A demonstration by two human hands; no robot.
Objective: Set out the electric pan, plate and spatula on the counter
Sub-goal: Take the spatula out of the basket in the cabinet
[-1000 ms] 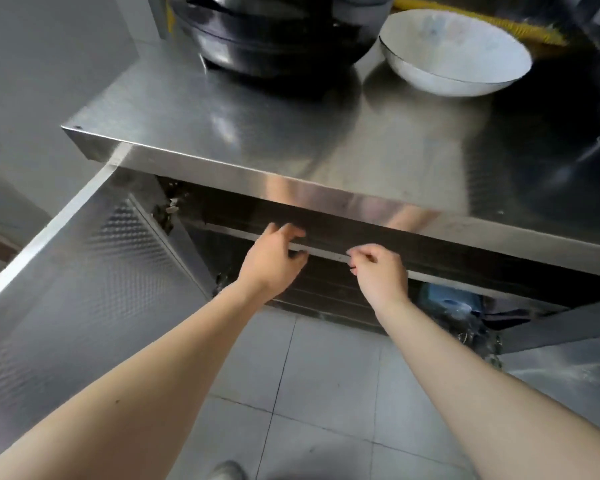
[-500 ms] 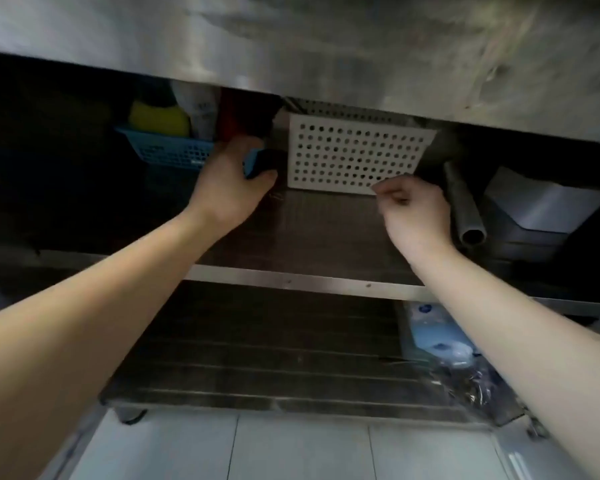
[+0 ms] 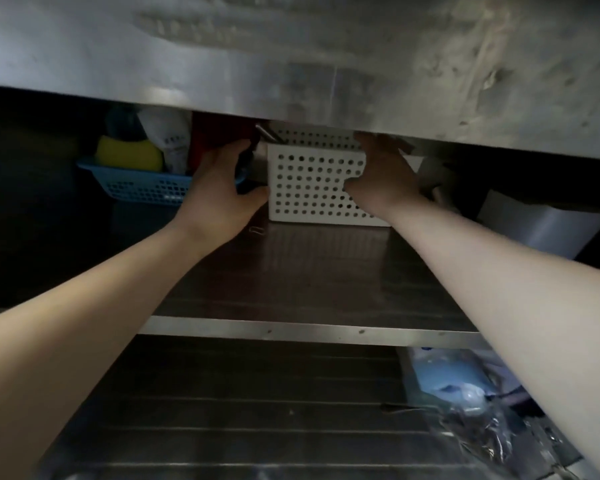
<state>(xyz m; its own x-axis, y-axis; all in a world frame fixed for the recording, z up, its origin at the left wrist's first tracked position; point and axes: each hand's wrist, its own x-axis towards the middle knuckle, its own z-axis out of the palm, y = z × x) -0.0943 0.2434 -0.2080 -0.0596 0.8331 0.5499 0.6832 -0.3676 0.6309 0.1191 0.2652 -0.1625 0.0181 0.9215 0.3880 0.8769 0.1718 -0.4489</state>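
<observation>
Both hands are deep inside the cupboard under the steel table (image 3: 291, 57), on the upper shelf (image 3: 309, 282). The left hand (image 3: 219, 195) curls round the left end of a white perforated basket (image 3: 312, 188), thumb on its near corner; whether that grip has truly closed I cannot tell, since the fingers vanish into the dark gap beside it. The right hand (image 3: 381, 181) is spread open across the basket's front right, fingers reaching up over its rim.

The basket lies with its long side running left to right, straight ahead of both hands and touched by each, so neither is the nearer. A slim metal handle (image 3: 267, 133) pokes up at its far left corner; this may be the spatula, though I would not swear to it. The pan and plate are not to be seen in here.

Room is tight. The table's front edge hangs low just above the basket's rim, a blue basket (image 3: 139, 185) with a yellow sponge (image 3: 129, 155) sits just beside it on the left, and a grey bin (image 3: 537, 223) stands to the right. The bare shelf on the near side is the one free way out, so pulling it level toward the front looks the sensible course.
</observation>
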